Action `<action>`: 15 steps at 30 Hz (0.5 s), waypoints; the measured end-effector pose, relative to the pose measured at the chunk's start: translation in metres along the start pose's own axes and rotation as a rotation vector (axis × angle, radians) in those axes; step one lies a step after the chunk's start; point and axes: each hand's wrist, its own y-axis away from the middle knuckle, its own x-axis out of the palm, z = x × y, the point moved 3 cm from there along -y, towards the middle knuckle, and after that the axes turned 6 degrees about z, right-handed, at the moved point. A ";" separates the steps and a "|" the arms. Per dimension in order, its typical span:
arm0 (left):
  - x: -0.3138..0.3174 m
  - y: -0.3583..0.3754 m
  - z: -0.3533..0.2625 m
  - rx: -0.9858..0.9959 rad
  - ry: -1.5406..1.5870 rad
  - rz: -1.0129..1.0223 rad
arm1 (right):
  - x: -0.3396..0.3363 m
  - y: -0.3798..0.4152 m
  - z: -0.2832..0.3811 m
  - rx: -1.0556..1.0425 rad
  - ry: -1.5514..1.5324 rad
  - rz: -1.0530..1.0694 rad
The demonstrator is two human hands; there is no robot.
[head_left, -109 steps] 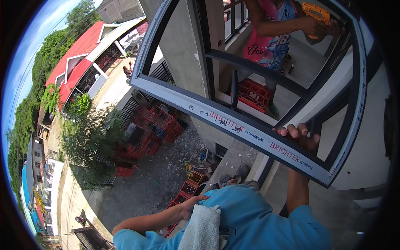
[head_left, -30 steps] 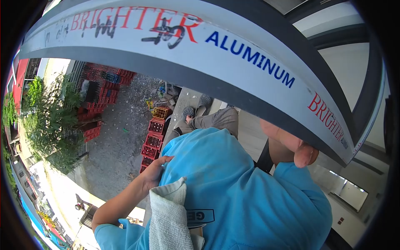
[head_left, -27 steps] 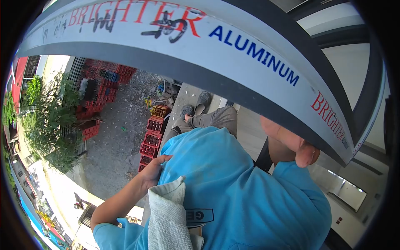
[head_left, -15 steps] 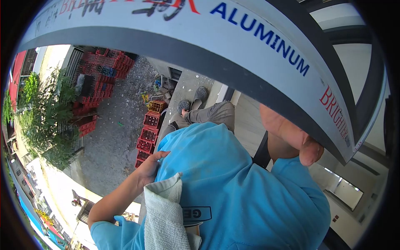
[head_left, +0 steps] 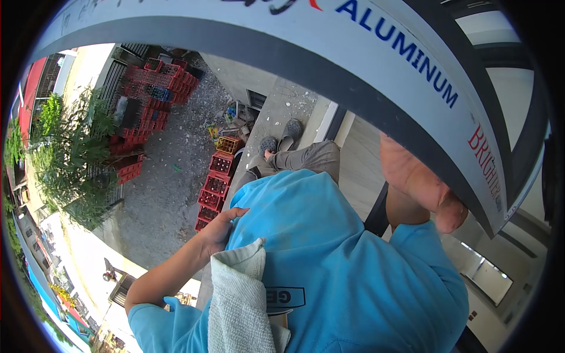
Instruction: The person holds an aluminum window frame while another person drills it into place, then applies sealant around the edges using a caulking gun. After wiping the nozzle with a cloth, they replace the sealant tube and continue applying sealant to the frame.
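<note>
- Right hand (head_left: 415,183) touches the long grey-and-white aluminium frame (head_left: 353,66).
- Left hand (head_left: 220,230), at left, rests against the blue cloth shirt (head_left: 300,220).
- Whether either hand grips, I cannot tell.

Blue capitals spelling "ALUMINUM" (head_left: 397,53) run along the pale silvery film strip (head_left: 353,53) on the long, dark grey metal frame (head_left: 282,56). Farther right on that strip comes "BRIGHTER" (head_left: 485,165) in thin red capitals — the smaller lettering after it is too tiny to read. At the top edge, black handwritten marks (head_left: 282,6) and the tail of a red letter (head_left: 316,5) are cut off and illegible. On the bright blue cloth shirt (head_left: 329,235), a dark-outlined rectangular print (head_left: 286,297) stands upside down — its letters appear to be "GE", partly covered by the white terry towel (head_left: 238,294).
</note>
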 end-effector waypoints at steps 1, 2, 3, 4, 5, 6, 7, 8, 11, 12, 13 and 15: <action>-0.003 -0.003 0.002 -0.005 -0.010 0.026 | 0.000 0.002 0.001 0.007 0.006 -0.005; -0.006 -0.005 0.004 -0.007 -0.018 0.050 | 0.001 0.004 0.001 0.014 0.011 -0.009; -0.011 -0.007 0.003 0.000 -0.212 0.097 | -0.002 0.006 0.000 0.024 0.007 -0.021; -0.021 -0.006 0.001 0.010 -0.403 0.136 | -0.004 0.007 0.000 0.030 0.011 -0.031; -0.031 0.001 -0.002 0.022 -0.592 0.167 | -0.002 0.008 -0.001 0.031 0.011 -0.038; -0.047 0.009 -0.019 -0.147 -0.943 0.051 | -0.005 0.011 -0.002 0.044 0.009 -0.054; -0.095 -0.016 -0.033 -0.091 -1.216 0.101 | -0.007 0.014 -0.002 0.051 0.017 -0.071; -0.085 -0.014 -0.057 0.160 -1.089 0.011 | -0.009 0.019 -0.002 0.063 0.024 -0.089; -0.109 -0.070 -0.101 0.602 -1.065 -0.282 | -0.011 0.040 0.002 0.107 0.055 -0.154; -0.135 -0.107 -0.109 0.684 -1.356 -0.414 | -0.011 0.047 0.003 0.128 0.069 -0.179; -0.119 -0.118 -0.109 0.581 -1.469 -0.493 | -0.011 0.053 0.004 0.142 0.081 -0.203; -0.126 -0.166 -0.101 0.601 -1.422 -0.339 | -0.009 0.060 0.003 0.162 0.121 -0.247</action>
